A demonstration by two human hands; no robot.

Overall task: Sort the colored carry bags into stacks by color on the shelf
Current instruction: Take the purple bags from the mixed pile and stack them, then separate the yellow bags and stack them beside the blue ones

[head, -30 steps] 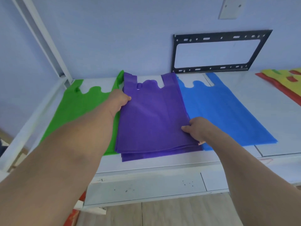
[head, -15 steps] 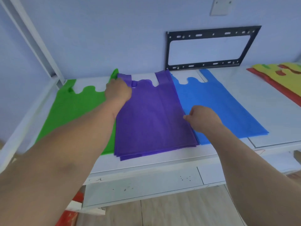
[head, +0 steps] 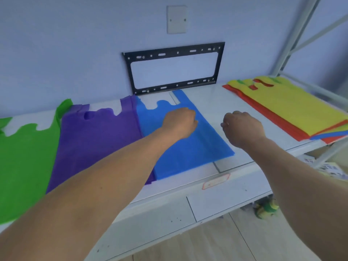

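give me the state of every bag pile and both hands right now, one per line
green bags: flat on the shelf, far left
purple bags: flat stack, overlapping the green
blue bag: flat, beside the purple
mixed pile: unsorted, yellow on top, red and blue edges showing
left hand: fingers curled, over the blue bag, grip unclear
right hand: loosely curled, holding nothing, above bare shelf
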